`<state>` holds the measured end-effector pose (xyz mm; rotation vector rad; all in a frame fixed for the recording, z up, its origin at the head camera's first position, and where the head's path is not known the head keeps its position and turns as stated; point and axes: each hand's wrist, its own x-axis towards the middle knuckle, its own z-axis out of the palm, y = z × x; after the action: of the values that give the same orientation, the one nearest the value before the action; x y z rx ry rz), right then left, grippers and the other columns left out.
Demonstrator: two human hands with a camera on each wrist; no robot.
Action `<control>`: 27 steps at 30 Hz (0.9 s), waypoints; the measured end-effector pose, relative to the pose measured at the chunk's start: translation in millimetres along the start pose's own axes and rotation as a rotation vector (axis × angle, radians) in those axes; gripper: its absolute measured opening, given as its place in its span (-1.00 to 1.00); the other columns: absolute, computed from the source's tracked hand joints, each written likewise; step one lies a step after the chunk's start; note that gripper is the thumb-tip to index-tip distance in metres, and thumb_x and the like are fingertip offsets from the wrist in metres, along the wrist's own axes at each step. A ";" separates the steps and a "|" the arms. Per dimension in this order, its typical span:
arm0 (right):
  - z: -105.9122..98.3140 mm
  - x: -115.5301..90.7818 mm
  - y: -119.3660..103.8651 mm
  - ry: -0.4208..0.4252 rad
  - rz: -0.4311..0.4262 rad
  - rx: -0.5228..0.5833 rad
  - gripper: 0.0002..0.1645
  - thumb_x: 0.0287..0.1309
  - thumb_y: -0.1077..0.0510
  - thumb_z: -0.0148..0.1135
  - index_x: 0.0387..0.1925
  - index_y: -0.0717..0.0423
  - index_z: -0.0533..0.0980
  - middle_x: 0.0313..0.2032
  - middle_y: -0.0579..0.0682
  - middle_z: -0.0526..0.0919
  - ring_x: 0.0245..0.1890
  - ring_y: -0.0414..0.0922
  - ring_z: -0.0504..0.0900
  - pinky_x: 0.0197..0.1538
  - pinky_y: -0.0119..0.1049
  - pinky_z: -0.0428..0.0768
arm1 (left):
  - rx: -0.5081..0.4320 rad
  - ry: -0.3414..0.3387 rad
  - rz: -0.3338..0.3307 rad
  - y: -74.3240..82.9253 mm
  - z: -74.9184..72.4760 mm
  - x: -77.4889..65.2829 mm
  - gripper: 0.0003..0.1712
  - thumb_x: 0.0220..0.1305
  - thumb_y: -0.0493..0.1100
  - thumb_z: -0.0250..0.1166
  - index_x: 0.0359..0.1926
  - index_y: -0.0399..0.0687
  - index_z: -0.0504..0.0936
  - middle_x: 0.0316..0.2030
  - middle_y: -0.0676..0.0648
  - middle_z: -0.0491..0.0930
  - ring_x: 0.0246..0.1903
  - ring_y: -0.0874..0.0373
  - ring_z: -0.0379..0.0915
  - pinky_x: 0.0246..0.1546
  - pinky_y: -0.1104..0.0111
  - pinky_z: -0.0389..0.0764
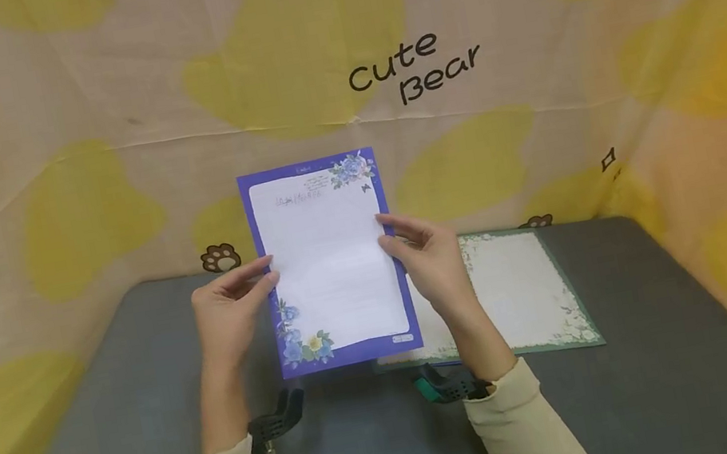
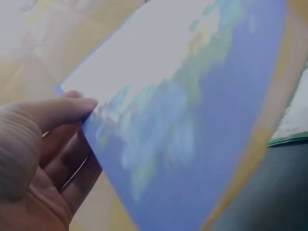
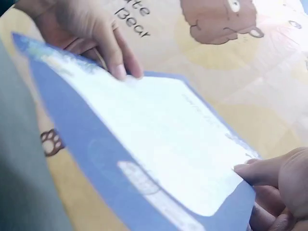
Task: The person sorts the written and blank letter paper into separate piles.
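A sheet of letter paper (image 1: 334, 265) with a blue-purple border and printed flowers is held up in front of me, its white face toward the head camera. Faint handwriting runs along its top. My left hand (image 1: 228, 312) pinches the left edge, thumb on the face and fingers behind. On the right edge, my right hand (image 1: 433, 259) pinches it the same way, a little higher. The left wrist view shows the paper (image 2: 192, 120) bending slightly beyond the thumb. In the right wrist view, both hands grip opposite edges of the paper (image 3: 159, 130).
Behind the raised sheet, green-bordered paper (image 1: 520, 288) with a floral edge lies on the dark grey table (image 1: 373, 444), right of centre. A cloth (image 1: 275, 56) printed with yellow patches and "Cute Bear" hangs around the table. Dark camera mounts (image 1: 280, 418) sit at both wrists.
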<state>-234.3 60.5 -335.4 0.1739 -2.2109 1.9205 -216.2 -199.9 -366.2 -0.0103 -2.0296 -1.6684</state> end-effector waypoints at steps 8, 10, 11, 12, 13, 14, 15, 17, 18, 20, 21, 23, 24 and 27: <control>19.4 -2.8 9.3 -0.046 -0.041 0.036 -0.61 0.26 0.27 0.33 0.12 0.05 0.67 0.14 0.11 0.70 -0.40 -0.16 0.77 -0.42 -0.47 0.59 | 0.055 0.098 0.032 1.4 -12.0 0.7 -0.74 0.16 -0.28 0.50 -0.10 -0.22 0.80 -0.46 0.47 0.68 -0.51 0.39 0.56 -0.48 0.60 0.53; 23.9 -2.8 14.9 -0.055 -0.030 0.014 -0.60 0.27 0.25 0.34 0.14 0.03 0.66 0.15 0.11 0.70 -0.34 -0.15 0.80 -0.40 -0.46 0.61 | 0.081 0.107 0.009 0.4 -14.3 0.7 -0.74 0.17 -0.26 0.49 -0.09 -0.19 0.80 -0.47 0.48 0.66 -0.52 0.39 0.53 -0.49 0.61 0.50; 25.7 -2.8 17.0 -0.060 -0.030 0.007 -0.59 0.26 0.25 0.34 0.14 0.02 0.66 0.15 0.11 0.70 -0.33 -0.11 0.81 -0.39 -0.45 0.63 | 0.088 0.109 -0.005 -0.5 -15.3 0.8 -0.74 0.17 -0.25 0.50 -0.09 -0.19 0.80 -0.47 0.49 0.66 -0.52 0.40 0.52 -0.49 0.61 0.50; 27.2 -2.7 19.1 -0.066 -0.025 0.008 -0.59 0.26 0.25 0.34 0.14 0.01 0.66 0.15 0.11 0.70 -0.28 -0.10 0.82 -0.36 -0.42 0.66 | 0.095 0.110 -0.017 -1.2 -16.2 0.9 -0.74 0.17 -0.25 0.50 -0.09 -0.18 0.80 -0.47 0.49 0.66 -0.52 0.40 0.53 -0.49 0.61 0.50; 28.7 -2.4 21.0 -0.073 -0.021 0.011 -0.59 0.26 0.25 0.34 0.15 0.01 0.65 0.16 0.10 0.70 -0.27 -0.08 0.83 -0.35 -0.40 0.68 | 0.102 0.110 -0.029 -1.7 -17.1 1.2 -0.74 0.17 -0.24 0.50 -0.09 -0.17 0.81 -0.47 0.49 0.66 -0.51 0.41 0.54 -0.48 0.61 0.50; 30.0 -1.8 23.1 -0.082 -0.018 0.011 -0.58 0.26 0.25 0.34 0.15 0.00 0.65 0.17 0.09 0.70 -0.27 -0.10 0.83 -0.33 -0.38 0.70 | 0.111 0.108 -0.041 -2.7 -17.9 1.5 -0.74 0.17 -0.23 0.50 -0.09 -0.16 0.81 -0.48 0.47 0.66 -0.51 0.40 0.53 -0.48 0.61 0.50; 31.3 -1.7 24.9 -0.095 -0.014 0.016 -0.57 0.26 0.25 0.34 0.16 0.00 0.64 0.18 0.08 0.69 -0.31 -0.11 0.82 -0.31 -0.33 0.72 | 0.129 0.107 -0.058 -4.2 -18.5 1.7 -0.74 0.18 -0.22 0.50 -0.09 -0.14 0.81 -0.48 0.46 0.66 -0.50 0.41 0.53 -0.47 0.61 0.50; 33.6 -1.7 28.2 -0.127 -0.004 0.017 -0.55 0.26 0.26 0.34 0.18 -0.02 0.63 0.19 0.08 0.68 -0.43 -0.17 0.78 -0.29 -0.30 0.72 | 0.167 0.106 -0.101 -8.0 -19.6 1.6 -0.73 0.19 -0.19 0.49 -0.07 -0.11 0.81 -0.46 0.40 0.68 -0.48 0.42 0.54 -0.46 0.61 0.51; 35.1 -1.8 30.3 -0.146 0.003 0.013 -0.53 0.26 0.26 0.33 0.20 -0.03 0.62 0.21 0.09 0.67 -0.44 -0.23 0.76 -0.28 -0.30 0.72 | 0.189 0.107 -0.124 -10.1 -19.8 1.5 -0.73 0.20 -0.17 0.49 -0.07 -0.09 0.81 -0.45 0.36 0.69 -0.48 0.41 0.53 -0.46 0.61 0.51; 38.3 -2.9 34.4 -0.183 0.008 -0.008 -0.49 0.27 0.26 0.32 0.24 -0.05 0.59 0.25 0.08 0.64 -0.51 -0.25 0.70 -0.32 -0.35 0.67 | 0.232 0.109 -0.167 -15.4 -19.9 1.1 -0.72 0.21 -0.15 0.48 -0.05 -0.06 0.81 -0.41 0.21 0.73 -0.46 0.39 0.53 -0.46 0.61 0.52; 40.0 -3.5 36.4 -0.199 0.009 -0.017 -0.48 0.27 0.27 0.32 0.26 -0.05 0.57 0.26 0.09 0.62 -0.49 -0.21 0.72 -0.33 -0.38 0.64 | 0.255 0.108 -0.181 -18.1 -19.9 1.4 -0.72 0.22 -0.14 0.47 -0.03 -0.05 0.80 -0.37 0.12 0.76 -0.45 0.40 0.53 -0.45 0.61 0.52; 43.3 -3.8 40.3 -0.217 0.007 -0.034 -0.44 0.27 0.27 0.31 0.29 -0.04 0.55 0.29 0.09 0.60 -0.41 -0.18 0.76 -0.35 -0.43 0.58 | 0.291 0.106 -0.203 -22.2 -19.2 1.6 -0.71 0.25 -0.13 0.46 -0.01 -0.05 0.80 -0.29 -0.04 0.78 -0.43 0.37 0.52 -0.44 0.62 0.53; 44.7 -3.8 42.1 -0.221 0.007 -0.041 -0.43 0.27 0.28 0.31 0.30 -0.04 0.54 0.30 0.09 0.59 -0.39 -0.15 0.77 -0.37 -0.44 0.56 | 0.303 0.103 -0.212 -23.9 -18.9 1.9 -0.71 0.26 -0.12 0.44 0.00 -0.05 0.79 -0.24 -0.11 0.78 -0.41 0.35 0.52 -0.43 0.62 0.53; 48.3 -2.5 47.1 -0.220 0.030 -0.033 -0.41 0.24 0.30 0.32 0.30 -0.04 0.54 0.31 0.11 0.58 -0.25 -0.03 0.81 -0.31 -0.40 0.63 | 0.340 0.087 -0.249 -28.0 -19.4 2.3 -0.69 0.29 -0.11 0.42 0.04 -0.04 0.77 -0.10 -0.20 0.76 -0.36 0.29 0.51 -0.43 0.63 0.51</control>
<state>-246.2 19.5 -387.7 0.3654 -2.3935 1.9631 -219.8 -225.3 -388.7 0.4404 -2.2930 -1.4093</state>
